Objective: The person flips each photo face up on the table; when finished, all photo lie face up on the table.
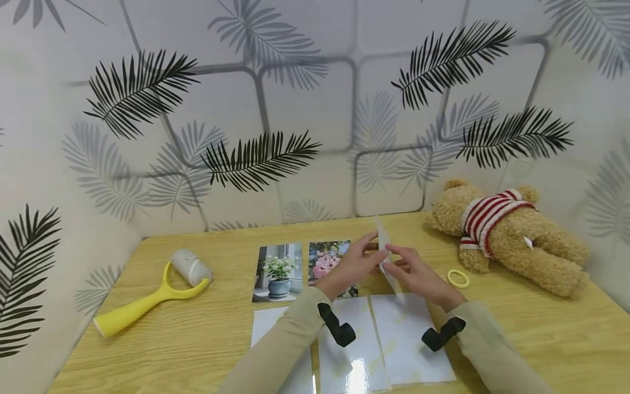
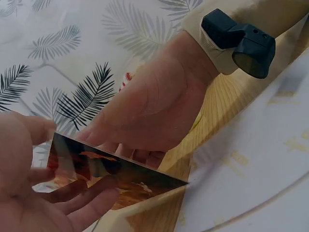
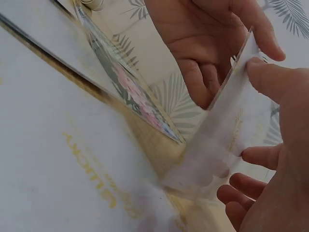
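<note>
Both hands hold a photo print [image 1: 381, 235] on edge above the table. Its picture side, dark with red and orange, faces my left hand [image 1: 354, 262]; its white back [image 3: 207, 150] faces my right hand [image 1: 415, 273]. In the left wrist view, the left thumb is at the top edge and the fingers lie against the picture. The right thumb and fingertips touch the back in the right wrist view. Left of the hands lie a photo of a potted white-flowered plant [image 1: 279, 273] and a pink-flower photo [image 1: 325, 264], partly hidden by the left hand.
White sheets with yellow lettering, one of them at the right [image 1: 413, 339], lie in a row under the forearms. A yellow-handled roller [image 1: 157, 295] rests at the left. Toward the right are a yellow ring [image 1: 458, 279] and a teddy bear [image 1: 517, 241] by the leaf-patterned wall.
</note>
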The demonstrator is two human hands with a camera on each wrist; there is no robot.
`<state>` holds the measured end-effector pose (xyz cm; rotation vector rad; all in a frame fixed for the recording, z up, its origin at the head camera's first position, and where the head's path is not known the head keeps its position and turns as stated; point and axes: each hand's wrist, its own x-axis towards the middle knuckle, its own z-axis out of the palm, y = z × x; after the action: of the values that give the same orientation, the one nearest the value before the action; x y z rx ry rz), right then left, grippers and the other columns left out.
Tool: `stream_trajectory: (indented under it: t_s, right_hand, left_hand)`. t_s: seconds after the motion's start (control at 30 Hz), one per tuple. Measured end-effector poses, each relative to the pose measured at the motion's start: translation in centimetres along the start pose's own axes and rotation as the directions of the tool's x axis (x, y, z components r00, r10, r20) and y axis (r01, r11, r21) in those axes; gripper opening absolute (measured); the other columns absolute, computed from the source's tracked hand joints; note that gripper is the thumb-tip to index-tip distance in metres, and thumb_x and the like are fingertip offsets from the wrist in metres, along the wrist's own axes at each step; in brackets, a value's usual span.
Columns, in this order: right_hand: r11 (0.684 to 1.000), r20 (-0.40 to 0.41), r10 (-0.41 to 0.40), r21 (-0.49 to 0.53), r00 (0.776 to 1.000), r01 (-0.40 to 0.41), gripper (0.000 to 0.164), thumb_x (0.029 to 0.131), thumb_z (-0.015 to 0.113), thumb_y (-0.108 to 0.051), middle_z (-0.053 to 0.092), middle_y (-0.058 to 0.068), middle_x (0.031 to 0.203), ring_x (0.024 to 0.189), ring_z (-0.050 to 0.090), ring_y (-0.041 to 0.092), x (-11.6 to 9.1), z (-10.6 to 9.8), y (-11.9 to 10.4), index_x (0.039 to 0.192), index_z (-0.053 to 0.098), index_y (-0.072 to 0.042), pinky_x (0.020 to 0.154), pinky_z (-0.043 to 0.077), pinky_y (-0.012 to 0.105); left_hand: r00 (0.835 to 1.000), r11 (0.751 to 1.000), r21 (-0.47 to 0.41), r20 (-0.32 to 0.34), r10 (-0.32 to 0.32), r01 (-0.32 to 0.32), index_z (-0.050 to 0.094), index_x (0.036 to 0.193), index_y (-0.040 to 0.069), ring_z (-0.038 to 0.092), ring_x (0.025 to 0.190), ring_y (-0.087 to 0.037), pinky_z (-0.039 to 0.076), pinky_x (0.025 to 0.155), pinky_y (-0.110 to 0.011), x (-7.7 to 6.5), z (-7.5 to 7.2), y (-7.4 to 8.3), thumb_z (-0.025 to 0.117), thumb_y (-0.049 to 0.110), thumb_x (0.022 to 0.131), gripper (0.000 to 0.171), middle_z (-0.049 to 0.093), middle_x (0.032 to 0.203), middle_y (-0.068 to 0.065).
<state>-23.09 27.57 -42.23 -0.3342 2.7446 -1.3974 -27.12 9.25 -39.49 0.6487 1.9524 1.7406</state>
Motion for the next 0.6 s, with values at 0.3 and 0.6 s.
stream_trajectory:
  t_s: [0.3,0.6]
  right_hand:
    - [0.986,0.055,0.006,0.163,0.998,-0.015,0.063,0.105,0.032,-0.040,0.020,0.028,0.153,0.138,0.026,0.048,-0.4,-0.5,-1.0,0.154,0.010,-0.007,0.109,0.022,0.065]
    - [0.968,0.076,-0.003,0.250,0.997,-0.016,0.065,0.106,0.029,-0.038,0.018,0.032,0.151,0.133,0.032,0.050,-0.6,-1.6,-1.6,0.155,-0.006,-0.012,0.100,0.041,0.057]
  left_hand:
    - [0.987,0.986,0.158,0.157,0.025,-0.050,0.015,0.156,0.014,0.055,0.120,-0.036,0.045,0.101,-0.046,0.0,0.3,-0.4,0.030,0.031,0.107,0.054,0.031,0.155,-0.013]
    - [0.978,0.927,0.342,0.185,0.092,-0.152,0.030,0.152,0.012,0.060,0.111,-0.021,0.052,0.087,-0.028,0.4,0.3,-1.4,0.048,0.021,0.102,0.054,0.040,0.149,-0.009]
